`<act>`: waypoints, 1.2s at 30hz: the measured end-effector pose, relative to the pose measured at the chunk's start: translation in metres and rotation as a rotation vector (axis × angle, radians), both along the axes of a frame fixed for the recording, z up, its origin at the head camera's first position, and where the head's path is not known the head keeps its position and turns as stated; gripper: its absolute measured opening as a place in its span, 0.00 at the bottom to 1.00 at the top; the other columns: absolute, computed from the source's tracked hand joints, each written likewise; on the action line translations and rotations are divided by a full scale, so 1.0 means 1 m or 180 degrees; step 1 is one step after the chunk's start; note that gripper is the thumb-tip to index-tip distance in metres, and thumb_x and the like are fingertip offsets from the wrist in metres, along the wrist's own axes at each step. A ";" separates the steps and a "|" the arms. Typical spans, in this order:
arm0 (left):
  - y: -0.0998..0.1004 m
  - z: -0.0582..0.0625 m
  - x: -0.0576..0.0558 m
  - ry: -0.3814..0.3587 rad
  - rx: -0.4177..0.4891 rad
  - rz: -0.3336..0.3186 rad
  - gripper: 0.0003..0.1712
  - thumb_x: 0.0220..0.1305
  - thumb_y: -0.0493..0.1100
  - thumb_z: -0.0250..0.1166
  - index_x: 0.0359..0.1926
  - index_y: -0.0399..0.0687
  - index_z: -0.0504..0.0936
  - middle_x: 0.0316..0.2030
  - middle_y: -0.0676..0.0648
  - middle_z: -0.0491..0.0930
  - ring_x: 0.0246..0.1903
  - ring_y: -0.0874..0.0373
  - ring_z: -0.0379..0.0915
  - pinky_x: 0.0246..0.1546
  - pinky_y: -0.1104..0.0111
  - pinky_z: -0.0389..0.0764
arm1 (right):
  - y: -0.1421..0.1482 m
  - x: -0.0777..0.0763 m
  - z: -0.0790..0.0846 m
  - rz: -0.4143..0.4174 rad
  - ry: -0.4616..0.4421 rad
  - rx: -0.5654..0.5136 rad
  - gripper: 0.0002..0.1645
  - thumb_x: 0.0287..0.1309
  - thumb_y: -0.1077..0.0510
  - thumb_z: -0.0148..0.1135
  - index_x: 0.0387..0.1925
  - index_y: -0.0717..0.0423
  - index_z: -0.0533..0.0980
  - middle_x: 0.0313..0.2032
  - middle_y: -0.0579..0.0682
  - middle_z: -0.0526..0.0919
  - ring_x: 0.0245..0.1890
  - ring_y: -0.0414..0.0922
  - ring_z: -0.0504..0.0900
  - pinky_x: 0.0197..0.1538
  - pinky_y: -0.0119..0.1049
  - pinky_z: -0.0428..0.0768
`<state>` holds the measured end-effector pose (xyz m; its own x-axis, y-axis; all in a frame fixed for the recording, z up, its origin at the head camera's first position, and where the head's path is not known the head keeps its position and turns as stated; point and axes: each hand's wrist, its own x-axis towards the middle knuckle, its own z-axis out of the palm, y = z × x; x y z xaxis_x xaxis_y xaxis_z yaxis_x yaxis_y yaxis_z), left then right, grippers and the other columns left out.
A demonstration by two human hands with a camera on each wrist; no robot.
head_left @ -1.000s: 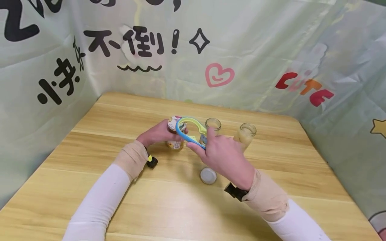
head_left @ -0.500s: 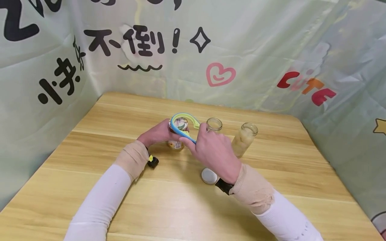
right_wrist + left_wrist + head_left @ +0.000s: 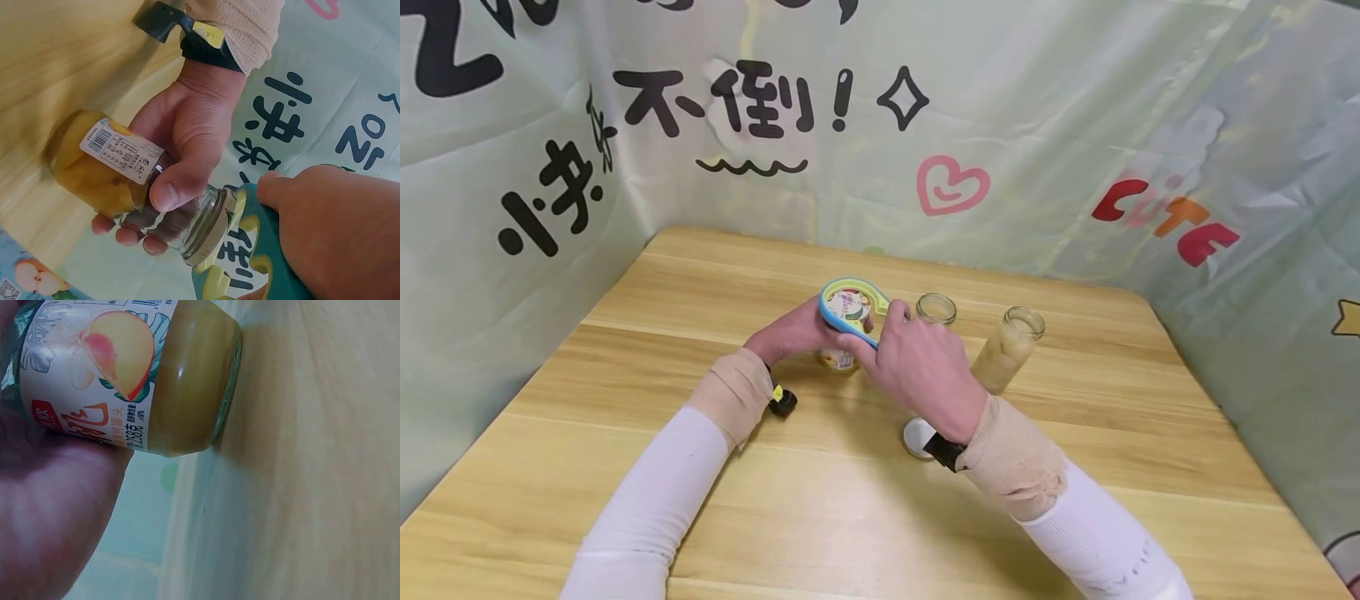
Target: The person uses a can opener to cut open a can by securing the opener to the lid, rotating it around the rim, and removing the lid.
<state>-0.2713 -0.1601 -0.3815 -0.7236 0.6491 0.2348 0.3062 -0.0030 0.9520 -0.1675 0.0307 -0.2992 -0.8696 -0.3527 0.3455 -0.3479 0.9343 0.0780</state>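
Observation:
My left hand point(image 3: 793, 329) grips a glass jar of yellow fruit point(image 3: 94, 159) round its upper part, thumb on one side and fingers on the other. The jar has a peach-printed label point(image 3: 106, 369) and stands on the wooden table. Its printed lid point(image 3: 848, 305) is on. My right hand point(image 3: 925, 362) holds a blue and yellow-green jar opener point(image 3: 275, 250) by its handle. The opener's loop surrounds the lid in the head view; its toothed inner edge lies right beside the lid rim in the right wrist view.
An open glass jar point(image 3: 936, 308) stands behind my right hand, partly hidden. To its right is another open jar with pale contents point(image 3: 1003, 358). A white lid point(image 3: 917, 437) lies near my right wrist, partly covered. A printed cloth point(image 3: 850, 200) hangs behind the table point(image 3: 775, 517).
My right hand has moved left with the jar opener, bringing its loop from beside the jar to around the lid. The left hand and jar have stayed nearly in place.

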 end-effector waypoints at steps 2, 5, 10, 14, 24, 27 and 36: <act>0.000 0.000 0.000 -0.0010 0.0076 -0.0055 0.33 0.54 0.41 0.72 0.58 0.40 0.68 0.46 0.38 0.78 0.48 0.48 0.74 0.54 0.57 0.74 | -0.002 -0.001 0.000 -0.0025 -0.0047 0.0017 0.43 0.61 0.22 0.35 0.30 0.59 0.64 0.13 0.48 0.66 0.11 0.48 0.68 0.09 0.36 0.63; 0.000 -0.001 0.000 -0.0035 0.0126 -0.0075 0.35 0.54 0.41 0.72 0.60 0.40 0.66 0.46 0.39 0.78 0.48 0.48 0.74 0.54 0.57 0.74 | -0.004 -0.003 -0.001 -0.0031 -0.0041 0.0017 0.43 0.60 0.22 0.35 0.29 0.59 0.64 0.12 0.49 0.67 0.10 0.47 0.68 0.09 0.36 0.63; 0.000 -0.001 0.002 -0.0042 0.0046 -0.0018 0.33 0.56 0.39 0.71 0.61 0.42 0.66 0.48 0.38 0.78 0.48 0.49 0.75 0.53 0.58 0.75 | -0.005 -0.006 -0.002 -0.0028 -0.0030 -0.0013 0.42 0.60 0.21 0.35 0.28 0.58 0.63 0.12 0.49 0.67 0.11 0.47 0.69 0.09 0.37 0.65; 0.000 -0.001 0.003 -0.0056 -0.0011 0.0025 0.33 0.56 0.39 0.70 0.61 0.42 0.66 0.49 0.38 0.77 0.49 0.49 0.74 0.54 0.58 0.74 | -0.005 -0.007 -0.002 -0.0036 0.0002 0.0010 0.42 0.59 0.21 0.35 0.27 0.57 0.63 0.13 0.50 0.68 0.11 0.48 0.69 0.09 0.37 0.65; -0.001 -0.001 0.001 -0.0067 -0.0016 0.0025 0.33 0.57 0.39 0.70 0.61 0.41 0.66 0.49 0.39 0.78 0.50 0.49 0.74 0.55 0.58 0.74 | -0.005 -0.009 -0.002 -0.0036 0.0015 0.0064 0.44 0.58 0.20 0.35 0.27 0.58 0.64 0.13 0.50 0.68 0.11 0.48 0.69 0.09 0.37 0.65; -0.001 -0.002 0.001 -0.0038 -0.0026 0.0038 0.33 0.57 0.39 0.70 0.61 0.41 0.66 0.49 0.39 0.78 0.50 0.49 0.74 0.55 0.58 0.74 | -0.005 -0.009 0.000 -0.0035 0.0008 0.0082 0.44 0.58 0.20 0.35 0.27 0.58 0.65 0.13 0.50 0.68 0.11 0.49 0.70 0.10 0.38 0.65; -0.001 -0.001 0.001 -0.0022 -0.0055 0.0010 0.33 0.57 0.39 0.70 0.61 0.41 0.66 0.48 0.39 0.78 0.50 0.49 0.74 0.55 0.58 0.74 | -0.006 -0.007 -0.002 -0.0050 0.0120 0.0161 0.43 0.59 0.21 0.36 0.26 0.58 0.64 0.12 0.50 0.66 0.11 0.49 0.69 0.10 0.38 0.65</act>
<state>-0.2705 -0.1616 -0.3827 -0.7272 0.6507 0.2186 0.2997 0.0145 0.9539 -0.1750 0.0247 -0.3014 -0.8619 -0.3568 0.3603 -0.3290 0.9342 0.1380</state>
